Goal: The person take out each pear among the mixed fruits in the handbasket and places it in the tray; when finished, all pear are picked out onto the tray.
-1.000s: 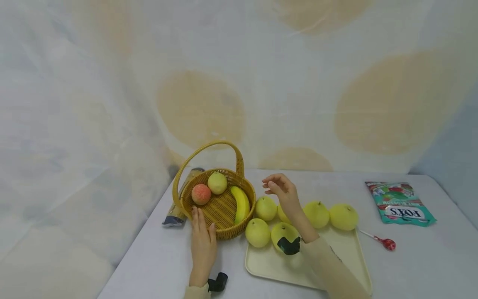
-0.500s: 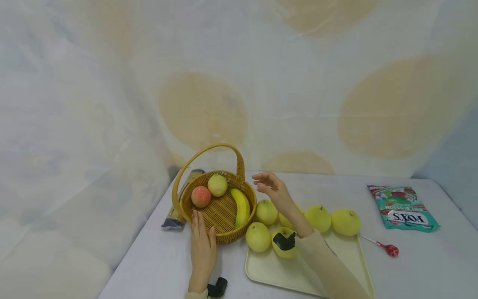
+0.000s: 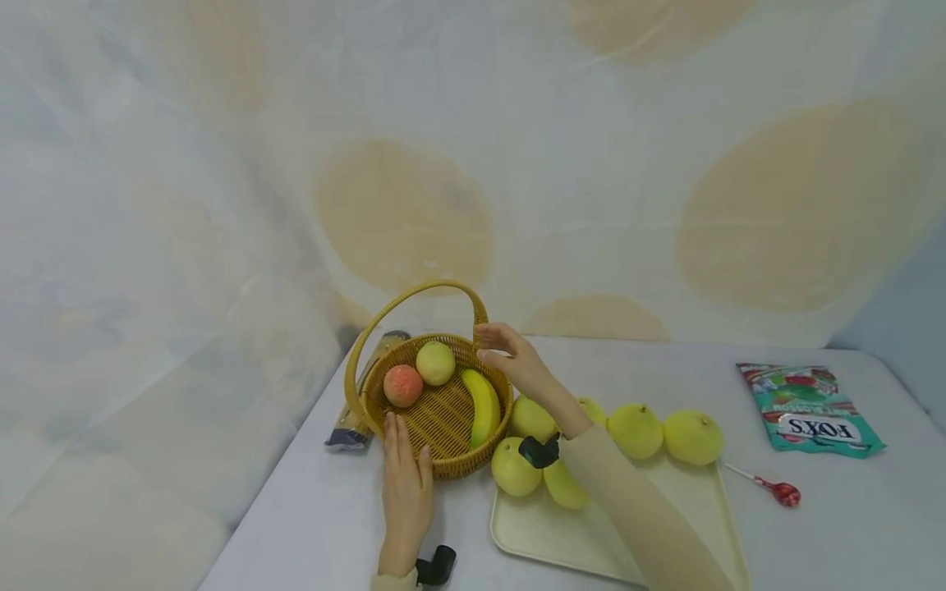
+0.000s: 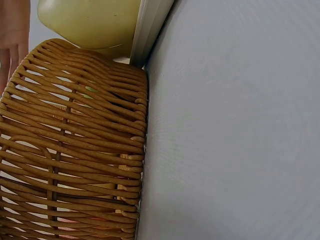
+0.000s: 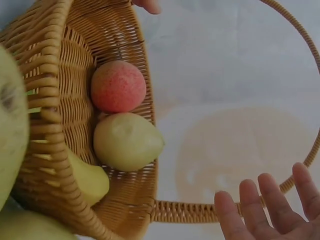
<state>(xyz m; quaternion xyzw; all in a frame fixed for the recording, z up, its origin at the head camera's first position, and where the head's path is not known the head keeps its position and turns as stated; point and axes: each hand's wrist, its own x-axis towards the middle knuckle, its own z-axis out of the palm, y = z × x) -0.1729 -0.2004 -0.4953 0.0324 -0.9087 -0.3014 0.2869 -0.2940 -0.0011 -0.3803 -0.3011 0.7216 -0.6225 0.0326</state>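
A wicker basket (image 3: 460,470) with an arched handle (image 3: 436,285) holds a peach (image 3: 402,386), a pale yellow-green fruit (image 3: 435,364) and a banana (image 3: 484,409). My left hand (image 3: 408,501) lies with straight fingers against the basket's near left rim. Beside the right foot of the handle, my right hand (image 3: 517,363) is raised with loosely bent fingers and nothing in it. The right wrist view shows those fingers (image 5: 275,205) spread near the handle (image 5: 185,212), not wrapped round it; whether they touch it I cannot tell. Woven basket wall (image 4: 75,150) fills the left wrist view.
Right of the basket, several yellow-green round fruits (image 3: 636,431) sit on and around a cream tray (image 3: 547,546). A red lollipop (image 3: 785,494) and a green FOX'S bag (image 3: 809,410) lie further right. A long brown-and-blue packet (image 3: 349,435) lies partly behind the basket.
My right hand has moved left, from above the fruits to the basket's handle. My left hand has stayed at the rim. The basket and fruits have not visibly moved on the table.
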